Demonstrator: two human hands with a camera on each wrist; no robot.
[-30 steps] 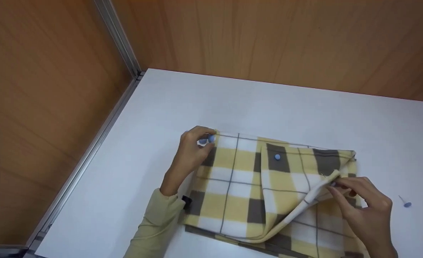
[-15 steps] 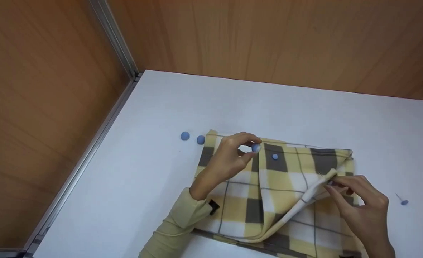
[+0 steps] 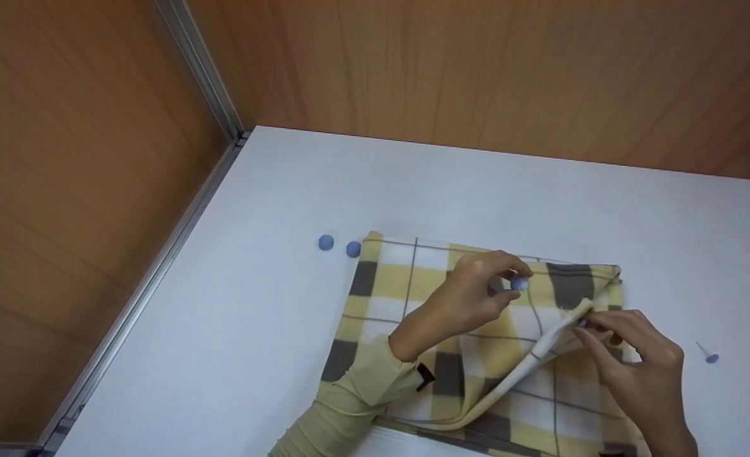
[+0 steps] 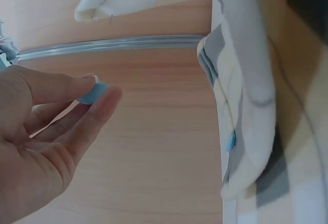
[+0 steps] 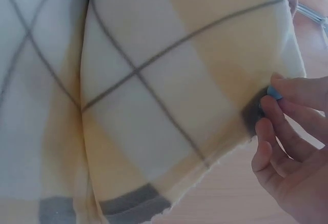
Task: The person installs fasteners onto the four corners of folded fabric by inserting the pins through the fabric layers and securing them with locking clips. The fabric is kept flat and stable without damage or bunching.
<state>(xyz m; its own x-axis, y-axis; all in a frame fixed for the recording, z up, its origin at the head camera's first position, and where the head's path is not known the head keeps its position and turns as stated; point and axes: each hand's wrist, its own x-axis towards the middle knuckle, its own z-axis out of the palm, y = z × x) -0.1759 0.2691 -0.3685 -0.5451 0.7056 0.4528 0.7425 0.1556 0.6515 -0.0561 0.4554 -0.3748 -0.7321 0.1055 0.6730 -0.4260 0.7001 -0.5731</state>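
A yellow, white and grey checked cloth [image 3: 390, 276] lies folded on the table, one corner lifted. My left hand [image 3: 467, 295] is above the cloth and pinches a small round blue cap [image 4: 92, 96] between thumb and fingers, apart from the lifted corner. My right hand [image 3: 644, 362] holds that corner and pinches a blue pin head [image 5: 275, 93] against its underside. In the left wrist view, a thin pin point [image 4: 110, 20] sticks out of the cloth. Another blue cap [image 4: 231, 141] sits on the cloth's folded edge; in the head view my left hand hides it.
Two blue caps, one farther left [image 3: 326, 242] and one by the cloth's corner [image 3: 353, 249], lie on the white table [image 3: 235, 317]. A loose pin with a flat blue head [image 3: 712, 358] lies to the right. Wooden panels [image 3: 451, 70] border the table at the back and left.
My left hand has picked up a blue cap beside the cloth's left corner and carried it right, across the cloth towards my right hand. The right hand keeps its hold on the lifted corner.
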